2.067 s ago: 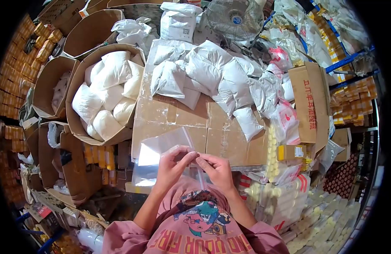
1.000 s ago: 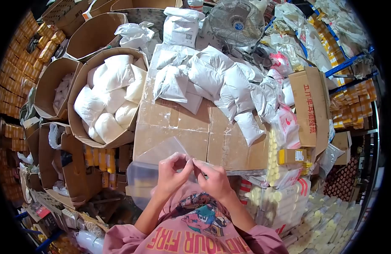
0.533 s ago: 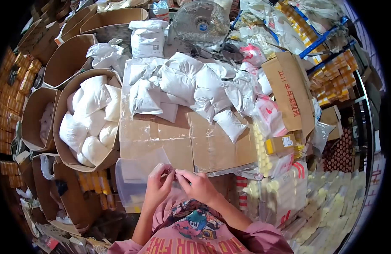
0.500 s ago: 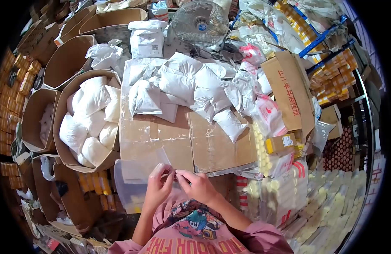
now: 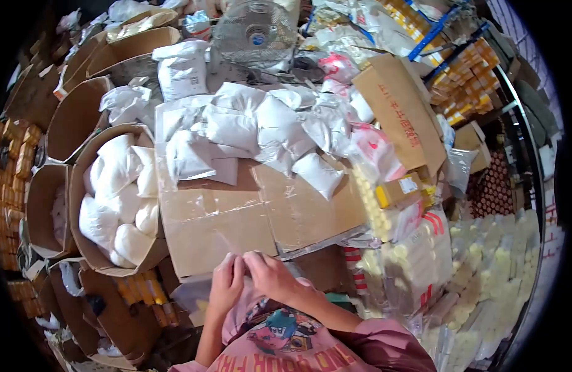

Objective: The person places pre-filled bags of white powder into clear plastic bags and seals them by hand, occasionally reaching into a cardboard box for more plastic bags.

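Note:
My left hand [image 5: 227,284] and my right hand [image 5: 269,276] are close together at the near edge of the cardboard-covered table [image 5: 205,239]. Fingers and thumbs are pinched, with the fingertips nearly meeting. Faint clear plastic film [image 5: 219,240] shows just beyond them; its outline is hard to make out. Below my left hand is a translucent plastic bin [image 5: 190,296], partly hidden by my forearm. Farther back on the table lies a heap of stuffed white bags [image 5: 276,127]. One small white bag [image 5: 319,175] lies at the heap's near right edge.
At the left stands an open carton [image 5: 75,214] of full white bags [image 5: 115,186]. A fan [image 5: 256,37] stands at the back. On the right are a tilted brown carton [image 5: 397,115], a yellow-brown box [image 5: 400,191] and plastic-wrapped stacks [image 5: 416,260].
The view has shifted, so the table appears lower and farther left. My hands have come closer together, and the clear film in front of them shows less than before.

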The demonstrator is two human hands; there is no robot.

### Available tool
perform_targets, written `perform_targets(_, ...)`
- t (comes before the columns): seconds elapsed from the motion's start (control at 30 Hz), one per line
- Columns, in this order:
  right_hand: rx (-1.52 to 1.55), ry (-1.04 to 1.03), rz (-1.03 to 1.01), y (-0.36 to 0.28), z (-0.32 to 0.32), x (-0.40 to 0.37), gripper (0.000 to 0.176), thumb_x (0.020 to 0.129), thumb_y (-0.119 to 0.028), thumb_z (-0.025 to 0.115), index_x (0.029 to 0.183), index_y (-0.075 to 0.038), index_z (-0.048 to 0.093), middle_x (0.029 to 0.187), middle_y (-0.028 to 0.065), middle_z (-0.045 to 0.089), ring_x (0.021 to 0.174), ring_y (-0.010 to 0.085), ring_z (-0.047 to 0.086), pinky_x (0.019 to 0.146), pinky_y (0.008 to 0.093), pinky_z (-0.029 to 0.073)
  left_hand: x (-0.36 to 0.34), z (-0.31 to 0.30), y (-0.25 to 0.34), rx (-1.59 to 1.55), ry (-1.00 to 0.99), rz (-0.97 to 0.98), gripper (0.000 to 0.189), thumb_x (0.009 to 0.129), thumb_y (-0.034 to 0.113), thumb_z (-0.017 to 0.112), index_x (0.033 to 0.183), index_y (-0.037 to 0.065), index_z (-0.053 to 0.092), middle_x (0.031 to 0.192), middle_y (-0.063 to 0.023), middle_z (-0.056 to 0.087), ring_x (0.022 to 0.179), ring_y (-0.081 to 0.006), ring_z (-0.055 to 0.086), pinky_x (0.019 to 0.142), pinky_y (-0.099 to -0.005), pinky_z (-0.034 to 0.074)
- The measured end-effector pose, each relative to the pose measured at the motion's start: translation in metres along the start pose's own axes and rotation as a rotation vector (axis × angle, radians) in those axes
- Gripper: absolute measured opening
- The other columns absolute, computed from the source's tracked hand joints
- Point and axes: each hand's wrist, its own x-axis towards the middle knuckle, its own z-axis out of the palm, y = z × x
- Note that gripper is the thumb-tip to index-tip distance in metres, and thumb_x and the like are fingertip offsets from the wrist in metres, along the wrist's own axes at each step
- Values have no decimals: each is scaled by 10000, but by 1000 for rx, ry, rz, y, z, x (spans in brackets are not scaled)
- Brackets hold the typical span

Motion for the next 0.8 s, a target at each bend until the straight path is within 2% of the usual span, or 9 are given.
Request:
perform_targets(0.03,2,-25,66,-2,-2,-2,122,866,-16,529,984,10,548,863,205,591,812,412,609,661,432,509,-2,2,-2,35,-3,-18,198,946,112,501,841,-56,513,662,-202,511,547,-284,496,547,-373,414)
perform_targets(0.17,90,13,10,4,-1,-9,165,879,-31,517,1034,21,491,931,249,584,813,443,594,639,464,491,-4,12,12,69,1,-69,184,923,86,536,803,-51,515,624,-182,479,520,-217,445,511,-338,380)
perform_targets(0.27,147,-118,162,0,-16,-10,137,880,-54,516,976,36,475,783,275,595,729,473,582,597,490,480,-3,14,10,96,-18,-93,204,923,96,546,789,-53,512,620,-172,473,522,-174,412,499,-332,363)
perform_targets(0.3,118,-113,75,9,-16,-11,158,876,-74,528,971,39,473,713,284,590,683,478,579,557,507,468,0,12,16,226,-80,-61,212,925,108,551,794,-55,514,613,-155,468,539,-143,398,500,-322,359)
perform_targets(0.4,86,-120,43,16,-23,-14,183,862,-57,532,1019,15,473,673,265,564,670,452,583,525,494,437,5,18,15,187,-116,-47,226,926,120,554,787,-54,518,594,-141,463,541,-131,399,497,-315,361)
perform_targets(0.57,92,2,123,23,-24,-17,113,854,-43,539,888,-9,436,647,263,532,674,462,568,518,507,427,7,37,3,-59,-64,-172,221,923,113,547,774,-50,535,581,-92,491,564,-83,420,494,-280,366)
perform_targets(0.67,58,33,107,31,-25,-17,120,885,-91,526,900,1,450,692,249,586,691,463,581,556,499,465,8,50,-6,-123,-1,-151,206,919,101,548,773,-45,538,591,-83,508,587,-71,435,493,-271,366)
perform_targets(0.77,39,31,101,39,-30,-14,124,889,-97,528,889,-8,442,684,245,572,707,475,568,561,513,450,14,57,-5,-70,27,-86,203,915,93,547,759,-36,533,598,-62,503,603,-63,430,493,-263,362)
perform_targets(0.8,60,3,191,35,-35,-12,112,894,-98,523,872,-19,447,675,248,555,714,479,559,557,522,434,17,55,-5,-20,-40,-143,210,918,98,542,749,-24,513,613,-33,476,617,-57,418,498,-258,360)
